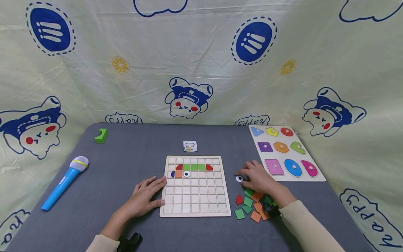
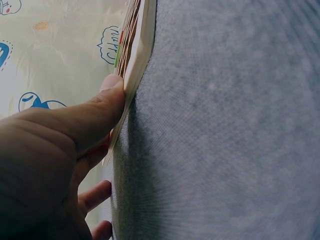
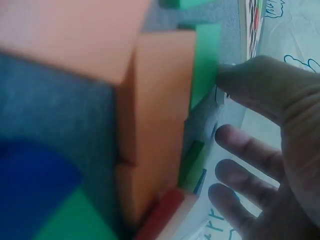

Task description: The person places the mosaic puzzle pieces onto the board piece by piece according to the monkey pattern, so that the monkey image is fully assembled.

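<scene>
A pale wooden grid board (image 1: pixel 195 200) lies mid-table with red, green, orange and blue tiles and one eye tile (image 1: pixel 186 173) in its upper cells. My left hand (image 1: pixel 143 196) rests against the board's left edge, fingers fairly straight; in the left wrist view the thumb (image 2: pixel 97 110) touches the rim. To the right of the board, my right hand (image 1: pixel 259 178) pinches a second eye tile (image 1: pixel 239 179) at its fingertips. The right wrist view shows the thumb (image 3: pixel 255 80) over a white edge, with the other fingers spread. Below that hand lie loose green tiles (image 1: pixel 240 214) and orange tiles (image 1: pixel 256 216).
A small picture card (image 1: pixel 190 146) lies behind the board. At the back right is a shape puzzle board (image 1: pixel 279 162) with colored pieces. A blue toy microphone (image 1: pixel 64 183) lies on the left, with a green block (image 1: pixel 101 135) behind it. A printed curtain (image 1: pixel 220 87) hangs behind the table.
</scene>
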`<action>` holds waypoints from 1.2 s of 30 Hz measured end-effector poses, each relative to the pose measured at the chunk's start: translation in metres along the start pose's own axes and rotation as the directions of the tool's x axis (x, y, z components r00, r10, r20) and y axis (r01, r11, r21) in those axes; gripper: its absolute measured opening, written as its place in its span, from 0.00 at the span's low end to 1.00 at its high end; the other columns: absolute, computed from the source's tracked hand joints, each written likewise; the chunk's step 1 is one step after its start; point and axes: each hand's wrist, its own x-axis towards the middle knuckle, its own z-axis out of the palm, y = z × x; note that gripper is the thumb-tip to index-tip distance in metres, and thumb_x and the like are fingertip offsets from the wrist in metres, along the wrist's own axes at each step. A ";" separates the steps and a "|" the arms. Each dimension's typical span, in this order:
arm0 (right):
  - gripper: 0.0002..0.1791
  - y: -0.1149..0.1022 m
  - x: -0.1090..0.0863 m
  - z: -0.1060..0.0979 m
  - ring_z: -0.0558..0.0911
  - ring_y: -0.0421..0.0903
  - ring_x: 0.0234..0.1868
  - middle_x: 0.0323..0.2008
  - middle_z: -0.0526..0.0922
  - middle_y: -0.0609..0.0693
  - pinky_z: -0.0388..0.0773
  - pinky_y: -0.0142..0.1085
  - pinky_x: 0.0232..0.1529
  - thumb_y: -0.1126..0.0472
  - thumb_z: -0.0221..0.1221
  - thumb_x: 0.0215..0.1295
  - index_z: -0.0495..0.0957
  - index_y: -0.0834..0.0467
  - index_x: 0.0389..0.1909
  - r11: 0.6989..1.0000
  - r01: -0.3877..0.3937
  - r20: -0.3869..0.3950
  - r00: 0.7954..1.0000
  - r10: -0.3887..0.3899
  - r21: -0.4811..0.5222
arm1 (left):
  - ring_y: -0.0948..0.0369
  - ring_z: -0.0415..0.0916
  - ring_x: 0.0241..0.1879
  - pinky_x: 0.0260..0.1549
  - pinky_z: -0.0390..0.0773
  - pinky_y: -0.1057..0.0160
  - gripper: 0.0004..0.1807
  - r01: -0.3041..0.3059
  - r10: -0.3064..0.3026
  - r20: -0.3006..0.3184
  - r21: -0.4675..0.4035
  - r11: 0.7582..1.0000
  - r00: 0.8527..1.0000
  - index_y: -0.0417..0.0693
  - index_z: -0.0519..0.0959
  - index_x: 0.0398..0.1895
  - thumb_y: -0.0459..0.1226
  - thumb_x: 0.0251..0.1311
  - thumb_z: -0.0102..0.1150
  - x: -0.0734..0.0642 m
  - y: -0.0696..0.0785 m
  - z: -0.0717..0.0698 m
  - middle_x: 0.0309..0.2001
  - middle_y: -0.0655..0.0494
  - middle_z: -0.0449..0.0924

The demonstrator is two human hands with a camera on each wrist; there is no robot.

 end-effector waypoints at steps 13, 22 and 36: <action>0.11 0.001 -0.002 -0.001 0.65 0.42 0.40 0.37 0.76 0.46 0.64 0.35 0.38 0.53 0.66 0.56 0.84 0.47 0.41 0.999 -0.007 -0.008 1.000 0.008 0.051 | 0.44 0.53 0.71 0.60 0.51 0.35 0.39 0.007 -0.007 0.013 0.004 1.000 1.000 0.49 0.63 0.69 0.46 0.54 0.64 0.001 -0.002 0.001 0.71 0.54 0.60; 0.12 -0.036 0.013 -0.003 0.66 0.41 0.37 0.33 0.75 0.44 0.65 0.37 0.38 0.50 0.68 0.52 0.85 0.49 0.37 0.999 0.049 -0.117 0.992 -0.047 0.012 | 0.44 0.53 0.70 0.59 0.52 0.35 0.39 0.000 0.000 0.005 0.017 1.000 1.000 0.49 0.64 0.69 0.46 0.54 0.64 0.001 -0.003 0.002 0.71 0.54 0.61; 0.14 -0.091 0.056 0.006 0.67 0.43 0.36 0.32 0.76 0.45 0.65 0.40 0.39 0.44 0.67 0.51 0.83 0.49 0.32 0.998 0.035 -0.174 0.984 -0.042 -0.043 | 0.44 0.53 0.71 0.59 0.52 0.35 0.38 -0.011 0.011 0.003 0.005 1.000 1.000 0.49 0.64 0.69 0.47 0.55 0.63 0.000 -0.002 0.001 0.71 0.54 0.61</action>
